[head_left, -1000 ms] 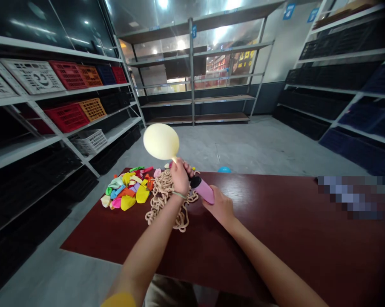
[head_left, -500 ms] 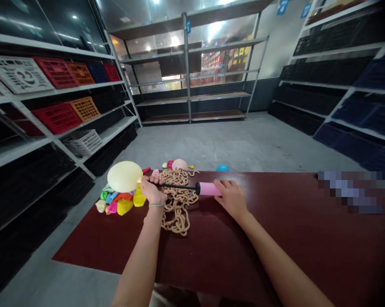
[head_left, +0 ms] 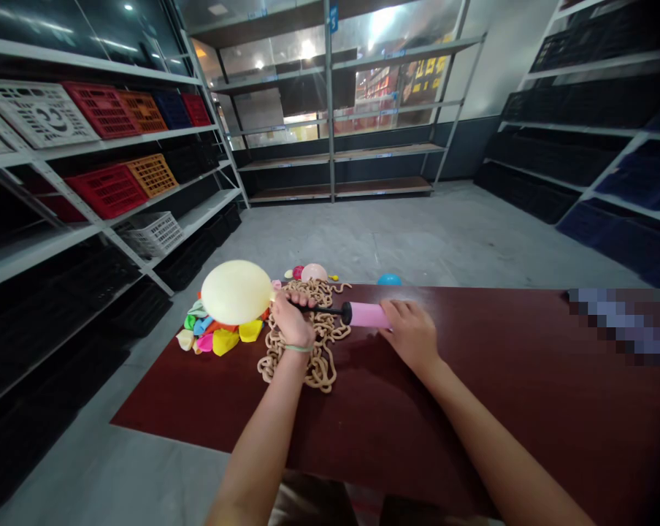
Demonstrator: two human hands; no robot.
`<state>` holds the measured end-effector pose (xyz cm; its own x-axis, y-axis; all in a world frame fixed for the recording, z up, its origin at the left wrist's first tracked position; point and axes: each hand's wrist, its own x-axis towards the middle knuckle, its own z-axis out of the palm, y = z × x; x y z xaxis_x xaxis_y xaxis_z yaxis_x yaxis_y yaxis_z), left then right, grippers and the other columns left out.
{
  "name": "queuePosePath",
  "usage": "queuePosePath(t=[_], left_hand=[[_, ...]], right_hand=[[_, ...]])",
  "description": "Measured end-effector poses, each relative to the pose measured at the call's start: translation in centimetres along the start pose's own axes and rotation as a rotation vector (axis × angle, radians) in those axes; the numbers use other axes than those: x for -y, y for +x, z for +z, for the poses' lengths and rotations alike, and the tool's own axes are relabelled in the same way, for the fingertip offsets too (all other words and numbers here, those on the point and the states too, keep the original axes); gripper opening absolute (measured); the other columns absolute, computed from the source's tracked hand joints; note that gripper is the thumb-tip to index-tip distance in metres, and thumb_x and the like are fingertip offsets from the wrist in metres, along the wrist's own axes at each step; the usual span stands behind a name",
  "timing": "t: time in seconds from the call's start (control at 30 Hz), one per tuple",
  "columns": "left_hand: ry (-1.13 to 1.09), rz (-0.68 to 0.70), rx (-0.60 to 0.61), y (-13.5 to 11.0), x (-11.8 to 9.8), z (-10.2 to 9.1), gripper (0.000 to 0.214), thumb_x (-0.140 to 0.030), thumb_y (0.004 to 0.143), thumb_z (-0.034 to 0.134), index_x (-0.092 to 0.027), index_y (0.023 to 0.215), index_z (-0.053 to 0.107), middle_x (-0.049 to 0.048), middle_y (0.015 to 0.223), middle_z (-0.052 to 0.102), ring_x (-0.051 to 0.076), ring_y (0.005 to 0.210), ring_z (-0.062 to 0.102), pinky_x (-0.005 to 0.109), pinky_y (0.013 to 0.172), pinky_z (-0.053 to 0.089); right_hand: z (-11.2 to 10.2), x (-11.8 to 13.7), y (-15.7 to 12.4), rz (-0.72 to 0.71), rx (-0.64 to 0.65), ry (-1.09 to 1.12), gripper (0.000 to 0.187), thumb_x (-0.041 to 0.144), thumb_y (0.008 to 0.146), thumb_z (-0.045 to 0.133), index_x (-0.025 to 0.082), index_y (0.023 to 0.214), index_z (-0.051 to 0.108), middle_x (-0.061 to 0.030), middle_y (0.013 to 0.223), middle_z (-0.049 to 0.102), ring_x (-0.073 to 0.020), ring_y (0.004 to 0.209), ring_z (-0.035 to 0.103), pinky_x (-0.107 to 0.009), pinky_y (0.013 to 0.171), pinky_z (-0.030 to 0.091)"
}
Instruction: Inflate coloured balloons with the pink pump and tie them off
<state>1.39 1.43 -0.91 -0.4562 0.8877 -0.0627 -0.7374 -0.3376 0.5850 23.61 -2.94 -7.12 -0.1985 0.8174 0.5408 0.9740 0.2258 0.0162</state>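
Observation:
My left hand [head_left: 291,315] is closed round the black rod end of a balloon pump [head_left: 366,315], right at the neck of an inflated pale yellow balloon [head_left: 236,292]. Its fingers partly hide the neck and the rod's end. On the other side, my right hand [head_left: 412,332] grips the pump's pink barrel. A short stretch of black rod shows between the hands. Beneath the left hand lies a tangled tan cord-like heap [head_left: 322,365]. Several flat balloons [head_left: 225,341] in mixed colours lie below the inflated one.
The dark red table [head_left: 417,424] spreads under both arms. At its far edge sit a blue round thing [head_left: 389,280] and a pale pink balloon [head_left: 314,272]. A pixelated patch covers something at the right. Shelves with crates [head_left: 108,188] stand at the left.
The yellow balloon looks larger. My hands are closer together, and less of the pump's black rod shows between them. The whole view has shifted slightly.

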Motion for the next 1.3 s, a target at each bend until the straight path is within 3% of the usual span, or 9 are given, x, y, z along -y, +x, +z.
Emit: queuePosePath(t=[0.1,0.2,0.33,0.47,0.67,0.87,1.0,1.13,1.3], left_hand=[[-0.056,0.008,-0.04,1.8,-1.9,-1.3,0.018,-0.015,0.078,0.049,-0.021,0.071,0.034,-0.0073,0.059,0.031,0.006,0.045,0.035,0.022,0.046,0.03],[-0.083,0.04,-0.074,2.4,-2.5,-2.0,0.018,-0.015,0.076,0.05,-0.021,0.071,0.035,-0.0076,0.059,0.029,0.006,0.045,0.033,0.021,0.046,0.029],[-0.045,0.074,-0.046,0.4,-0.8,-1.2,0.019,-0.016,0.076,0.052,-0.02,0.069,0.035,-0.0071,0.057,0.03,0.006,0.045,0.031,0.021,0.043,0.026],[0.022,-0.003,0.063,-2.1,1.4,0.1,0.023,-0.02,0.079,0.054,-0.021,0.066,0.035,-0.006,0.053,0.032,0.008,0.043,0.031,0.023,0.043,0.027],[0.032,-0.015,0.024,-0.7,0.2,-0.6,0.02,-0.018,0.08,0.051,-0.021,0.069,0.035,-0.0065,0.056,0.033,0.008,0.046,0.035,0.022,0.046,0.032],[-0.035,0.063,-0.083,1.9,-2.5,-1.9,0.017,-0.018,0.08,0.05,-0.021,0.073,0.035,-0.0073,0.061,0.03,0.006,0.047,0.034,0.021,0.047,0.031],[-0.03,0.128,-0.099,0.2,-0.8,-1.3,0.021,-0.019,0.08,0.051,-0.021,0.071,0.033,-0.0069,0.061,0.029,0.006,0.047,0.033,0.021,0.045,0.029],[0.05,0.071,0.01,-2.2,2.2,-0.4,0.023,-0.026,0.084,0.054,-0.021,0.07,0.036,-0.0059,0.057,0.036,0.008,0.046,0.036,0.023,0.046,0.032],[0.079,0.048,0.03,-1.6,1.8,-0.4,0.028,-0.032,0.085,0.055,-0.021,0.07,0.034,-0.0067,0.056,0.036,0.008,0.045,0.038,0.022,0.047,0.034]], right_hand=[[-0.2,-1.4,0.0,0.063,-0.005,-0.048,0.042,0.025,0.083,0.064,0.024,0.124,0.057,-0.006,0.118,0.064,-0.0266,0.108,0.049,-0.035,0.078,0.035],[-0.3,-0.7,0.0,0.132,0.017,-0.034,0.041,0.026,0.083,0.064,0.024,0.123,0.057,-0.0062,0.117,0.064,-0.0266,0.108,0.048,-0.033,0.074,0.035],[-0.6,2.6,-0.1,0.202,0.059,0.019,0.036,0.027,0.083,0.065,0.027,0.118,0.059,-0.0045,0.108,0.065,-0.0253,0.101,0.051,-0.032,0.067,0.035],[-0.6,4.4,-0.4,0.078,0.053,0.118,0.048,0.025,0.083,0.064,0.027,0.129,0.052,-0.004,0.111,0.065,-0.0236,0.101,0.052,-0.031,0.069,0.038],[-0.3,1.1,-0.2,-0.026,0.057,0.062,0.047,0.023,0.084,0.064,0.025,0.129,0.054,-0.0065,0.117,0.064,-0.0248,0.105,0.051,-0.031,0.075,0.039],[-0.3,-1.4,0.0,0.082,0.022,-0.019,0.044,0.022,0.083,0.064,0.025,0.126,0.056,-0.0066,0.117,0.062,-0.0252,0.108,0.048,-0.032,0.077,0.037],[-0.8,1.2,0.0,0.165,0.031,0.005,0.038,0.024,0.082,0.064,0.026,0.12,0.058,-0.0053,0.11,0.064,-0.0244,0.1,0.05,-0.032,0.071,0.035],[-1.1,3.8,-0.3,0.097,0.059,0.067,0.042,0.024,0.082,0.063,0.027,0.123,0.054,-0.005,0.108,0.064,-0.024,0.098,0.051,-0.032,0.068,0.035],[-0.8,2.3,-0.2,-0.025,0.085,0.061,0.044,0.025,0.084,0.06,0.025,0.128,0.052,-0.0069,0.112,0.064,-0.0244,0.099,0.052,-0.031,0.069,0.036]])
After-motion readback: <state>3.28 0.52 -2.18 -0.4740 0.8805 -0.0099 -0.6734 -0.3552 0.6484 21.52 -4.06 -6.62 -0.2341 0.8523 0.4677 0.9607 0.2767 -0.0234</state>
